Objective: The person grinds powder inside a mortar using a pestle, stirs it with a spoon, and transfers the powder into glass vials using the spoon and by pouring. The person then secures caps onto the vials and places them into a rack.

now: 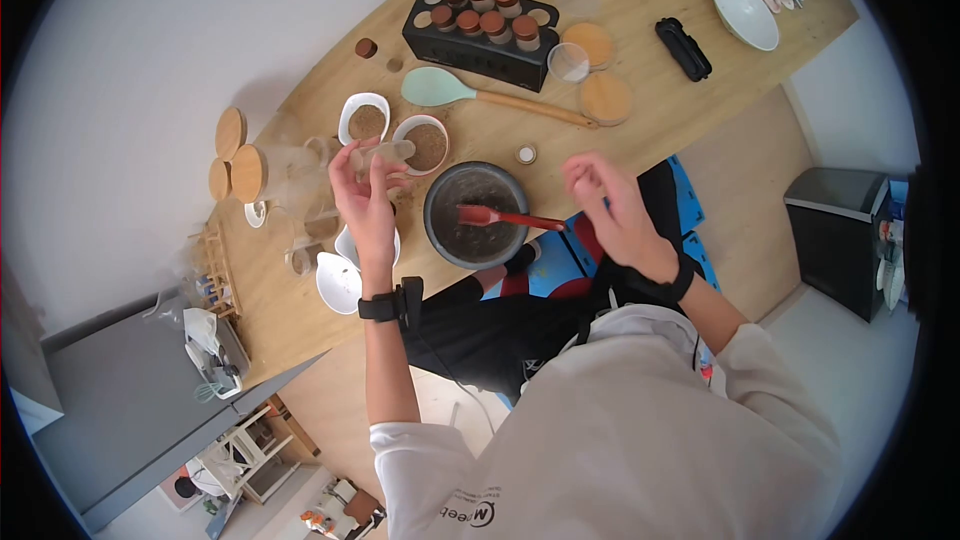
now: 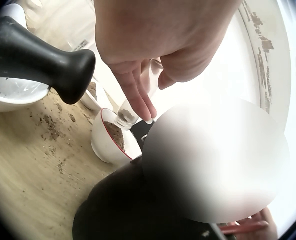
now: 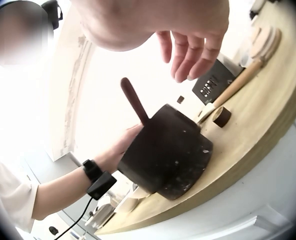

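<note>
My left hand (image 1: 366,208) holds a small clear spice jar (image 1: 398,152) tilted, its mouth at a white, red-rimmed bowl (image 2: 101,144) of brown powder. In the left wrist view some brown powder shows inside the jar near its mouth. My right hand (image 1: 618,212) is raised to the right of a dark stone mortar (image 1: 436,237), with loosely bent fingers and nothing in them. Across the mortar lies a red-headed spatula (image 1: 512,220), its handle past the rim. A small jar cap (image 1: 526,154) lies on the table beyond the mortar.
A black rack (image 1: 470,55) of brown-capped spice jars stands at the back. Before it lies a mint spatula (image 1: 437,87) with a wooden handle. A white dish (image 1: 351,118) of powder is beside the bowl. A black pestle (image 2: 43,57) leans near the left hand. Powder is spilled on the table.
</note>
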Demonstrator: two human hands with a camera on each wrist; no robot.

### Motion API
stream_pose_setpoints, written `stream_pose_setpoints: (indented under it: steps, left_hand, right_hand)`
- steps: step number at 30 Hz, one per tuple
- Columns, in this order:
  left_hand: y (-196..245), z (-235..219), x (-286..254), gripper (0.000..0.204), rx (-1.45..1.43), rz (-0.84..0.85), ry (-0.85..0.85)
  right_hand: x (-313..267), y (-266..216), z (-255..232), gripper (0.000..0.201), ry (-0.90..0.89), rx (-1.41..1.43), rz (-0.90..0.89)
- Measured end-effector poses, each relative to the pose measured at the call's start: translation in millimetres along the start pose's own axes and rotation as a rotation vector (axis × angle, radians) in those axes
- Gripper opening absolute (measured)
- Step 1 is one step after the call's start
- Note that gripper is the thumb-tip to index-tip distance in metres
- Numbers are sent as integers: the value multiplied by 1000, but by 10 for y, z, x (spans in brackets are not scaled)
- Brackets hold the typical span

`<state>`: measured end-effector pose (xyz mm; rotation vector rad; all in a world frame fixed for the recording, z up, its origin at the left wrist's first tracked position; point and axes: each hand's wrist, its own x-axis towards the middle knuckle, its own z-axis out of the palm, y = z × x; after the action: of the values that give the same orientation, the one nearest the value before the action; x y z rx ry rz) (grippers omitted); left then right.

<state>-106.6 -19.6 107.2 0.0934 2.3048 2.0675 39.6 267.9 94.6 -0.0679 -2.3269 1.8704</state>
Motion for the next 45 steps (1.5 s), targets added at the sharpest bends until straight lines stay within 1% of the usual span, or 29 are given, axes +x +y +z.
stream_pose_setpoints:
  steps: [1, 2, 4, 5, 6, 8, 9, 11, 15, 17, 18, 20, 21, 23, 24, 26, 27, 28, 30, 31, 33, 34, 35, 36, 37, 39, 41, 43, 45]
  left_hand:
    - [-32, -12, 5, 37, 21, 38, -9]
    - [-63, -13, 5, 34, 43, 76, -18]
    - [-108, -15, -11, 32, 55, 73, -19]
    - [-96, -22, -25, 30, 71, 69, -11]
    - [-86, -29, -43, 30, 75, 68, -5]
    - [-71, -20, -79, 28, 63, 62, -28]
    - [-74, -29, -87, 28, 64, 62, -24]
    - [-96, -36, -95, 28, 53, 78, -44]
    - [-164, -78, -99, 27, 30, 90, -63]
    - [-206, -95, -90, 27, 33, 153, -87]
    - [-204, -101, -96, 27, 30, 154, -87]
    - [-187, -109, -114, 22, 212, 210, -124]
    - [-172, -113, -119, 22, 210, 212, -129]
    - [-134, -118, -121, 20, 413, 293, -164]
    - [-102, -113, -134, 20, 414, 294, -171]
    - [-48, -95, -145, 21, 467, 252, -206]
    - [-42, -93, -139, 21, 470, 254, -211]
    - [-40, -96, -134, 21, 467, 270, -236]
    - [-13, -98, -133, 22, 464, 285, -264]
    - [7, -100, -144, 22, 496, 284, -260]
    - [25, -81, -156, 22, 523, 282, -261]
    - [27, -83, -148, 25, 579, 349, -285]
    - [35, -89, -141, 28, 635, 417, -309]
    - [47, -96, -145, 28, 635, 417, -313]
    - [64, -103, -151, 31, 677, 432, -327]
    - [103, -99, -147, 35, 721, 447, -340]
    - [137, -105, -149, 38, 754, 492, -357]
    - [138, -107, -142, 37, 734, 461, -355]
    - [108, -108, -129, 36, 712, 431, -355]
  right_hand:
    - [-44, -126, -30, 30, -91, -78, 37]
    - [-63, -223, -36, 30, -85, -83, 39]
    - [-69, -369, 28, 34, -209, -365, -124]
    - [-72, -372, 109, 38, -178, -366, -150]
    - [-75, -344, 160, 38, -183, -361, -152]
    - [-79, -273, 255, 31, -183, -338, -81]
    - [-80, -235, 287, 31, -186, -337, -84]
    - [-68, -183, 315, 23, -136, -149, -145]
    - [46, -314, 188, 17, -123, -97, -125]
    - [145, -313, 153, 23, -39, 202, 87]
    - [235, -309, 154, 23, -39, 198, 85]
    - [488, -317, 211, 23, -26, 340, 3]
    - [607, -316, 263, 23, -20, 339, 3]
    - [848, -278, 414, 23, -27, 351, -77]
    - [945, -241, 493, 23, -21, 352, -76]
    - [1114, -134, 650, 22, -93, 252, -191]
    - [1170, -96, 702, 21, -163, 237, -205]
    - [1191, -58, 707, 21, -158, 240, -204]
    - [1210, -40, 709, 24, -276, 55, -283]
    - [1194, -49, 722, 24, -274, 54, -281]
    - [1158, -121, 733, 18, -179, 183, -232]
    - [1162, -125, 715, 18, -175, 180, -229]
    - [1167, -127, 700, 17, -210, 124, -281]
    - [1172, -122, 691, 17, -247, 69, -332]
    - [1179, -87, 696, 17, -246, 69, -331]
    - [1209, -17, 711, 22, -260, 123, -270]
    - [1231, -5, 704, 22, -241, 108, -276]
    - [1239, -32, 691, 22, -221, 89, -284]
    - [1230, -49, 682, 18, -243, 91, -328]
